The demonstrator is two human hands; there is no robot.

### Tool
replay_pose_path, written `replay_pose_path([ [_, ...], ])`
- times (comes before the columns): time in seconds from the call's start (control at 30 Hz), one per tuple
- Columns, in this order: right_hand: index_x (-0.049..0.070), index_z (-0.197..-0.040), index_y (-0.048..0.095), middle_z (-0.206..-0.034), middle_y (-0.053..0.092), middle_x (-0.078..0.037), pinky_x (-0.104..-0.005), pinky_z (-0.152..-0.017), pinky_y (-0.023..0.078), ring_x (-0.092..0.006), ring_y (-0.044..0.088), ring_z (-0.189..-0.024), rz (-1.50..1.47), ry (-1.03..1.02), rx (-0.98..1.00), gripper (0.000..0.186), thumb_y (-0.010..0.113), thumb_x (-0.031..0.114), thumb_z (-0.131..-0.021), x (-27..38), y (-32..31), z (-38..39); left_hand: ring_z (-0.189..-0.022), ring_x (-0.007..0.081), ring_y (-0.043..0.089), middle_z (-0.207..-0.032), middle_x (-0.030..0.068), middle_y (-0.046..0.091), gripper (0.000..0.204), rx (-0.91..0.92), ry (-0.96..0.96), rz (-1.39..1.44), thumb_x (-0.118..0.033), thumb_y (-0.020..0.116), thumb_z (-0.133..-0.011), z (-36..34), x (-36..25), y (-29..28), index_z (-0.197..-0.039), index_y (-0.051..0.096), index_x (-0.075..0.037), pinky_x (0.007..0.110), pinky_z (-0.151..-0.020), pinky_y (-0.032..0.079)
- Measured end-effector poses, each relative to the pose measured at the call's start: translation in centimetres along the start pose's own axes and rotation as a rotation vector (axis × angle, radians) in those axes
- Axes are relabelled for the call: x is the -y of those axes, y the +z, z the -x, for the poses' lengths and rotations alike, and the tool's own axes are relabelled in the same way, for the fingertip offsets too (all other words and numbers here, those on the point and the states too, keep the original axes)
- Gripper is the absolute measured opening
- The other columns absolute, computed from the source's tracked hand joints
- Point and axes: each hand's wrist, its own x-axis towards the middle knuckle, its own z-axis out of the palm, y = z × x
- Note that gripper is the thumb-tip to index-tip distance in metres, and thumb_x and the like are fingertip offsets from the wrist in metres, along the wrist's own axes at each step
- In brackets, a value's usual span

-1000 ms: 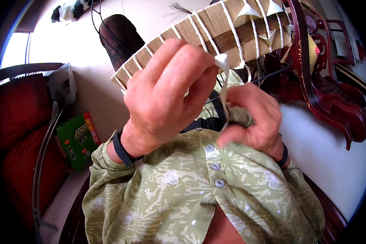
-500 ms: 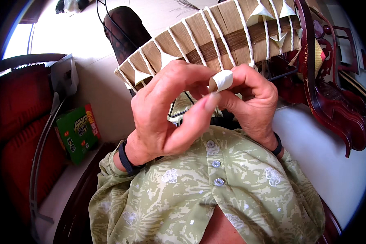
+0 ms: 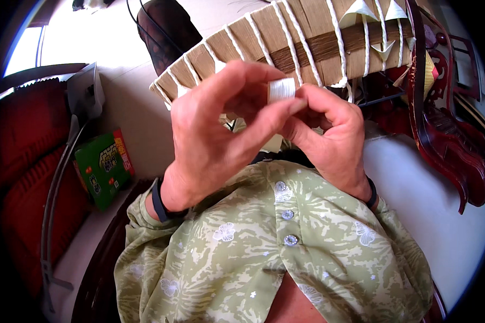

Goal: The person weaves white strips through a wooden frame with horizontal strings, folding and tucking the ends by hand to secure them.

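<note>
My left hand [image 3: 210,134] and my right hand [image 3: 331,142] meet above my patterned green shirt, both closed around a small white strip [image 3: 280,89], rolled or folded flat between thumbs and fingers. Just beyond them lies a long, curved tan band of slats or strips [image 3: 320,54], crossed by white twisted cords [image 3: 339,48] with small white triangular flaps tucked at several of them. A darker brown stripe runs along its right part. My fingertips are partly hidden behind the white strip.
At right stands carved dark red wooden furniture [image 3: 439,145] beside a pale surface [image 3: 407,199]. Left are red cushions [image 3: 29,226], a grey metal stand [image 3: 70,151] and a green box [image 3: 99,169] on pale floor tiles. Black wire [image 3: 159,32] and a dark-covered leg [image 3: 167,21] are at upper left.
My hands have come together, the right one rising. The white strip went from a dangling length to a compact flat piece between my fingers. The tan band has shifted slightly rightward.
</note>
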Motion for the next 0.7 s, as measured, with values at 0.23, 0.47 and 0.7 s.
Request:
replay_pose_path([
  [0.23,-0.005,-0.113,0.061,-0.108,0.066,-0.009,-0.0221,-0.072,0.051,-0.0080,0.062,-0.085,-0.338,-0.008,-0.026,0.029,0.076,0.003,-0.089,1.4,0.9,0.3,-0.069,0.0048,0.062,-0.082,0.0023,0.071,0.012,-0.127,0.088,0.281,0.000,0.076,-0.089,-3.3,0.5,-0.2,-0.099,0.070,0.000,0.019,-0.056,0.046],
  [0.47,-0.001,-0.120,0.053,-0.099,0.070,-0.009,-0.0228,-0.059,0.048,-0.0096,0.062,-0.069,0.279,-0.280,-0.177,0.054,0.086,0.005,-0.078,1.3,2.1,-0.2,-0.070,0.0084,0.063,-0.081,0.0046,0.070,0.011,0.187,0.081,0.089,-0.002,0.074,-0.090,-4.6,-0.8,-2.1,-0.100,0.069,0.000,0.022,-0.057,0.048],
  [0.7,0.000,-0.095,0.066,-0.087,0.067,-0.007,-0.0248,-0.052,0.043,-0.0120,0.058,-0.061,0.501,-0.703,-0.427,0.025,0.077,-0.007,-0.073,0.2,1.7,-1.1,-0.070,0.0120,0.065,-0.081,0.0068,0.069,0.011,0.336,0.127,-0.045,-0.004,0.071,-0.092,-4.9,-1.4,-2.9,-0.102,0.068,0.000,0.025,-0.059,0.049],
])
